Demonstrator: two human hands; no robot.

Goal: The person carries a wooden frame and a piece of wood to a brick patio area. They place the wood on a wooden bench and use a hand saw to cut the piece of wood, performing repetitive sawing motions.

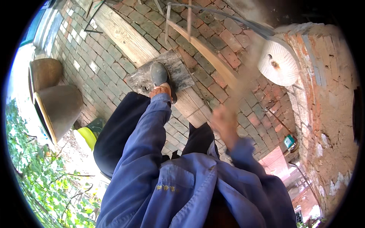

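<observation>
The right hand [224, 122] was closed round a blurred stick [248, 72]; the left hand [160, 91] was low at the shoe [159, 73].
The stick slanted up and right toward the stone disc [281, 70]; whether the left hand gripped anything, I could not tell; its arm reached forward, the right forearm angled up; the shoe was on a grey board [180, 73] across the plank [125, 34]; the jacket's [186, 190] yellow marks were unreadable.

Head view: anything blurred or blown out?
Head view: bare right hand smeared, long brownish object above it too blurred to identify; white glare around leafy green branches, lower left; rough brown wall cropped by the fisheye rim, right.
</observation>
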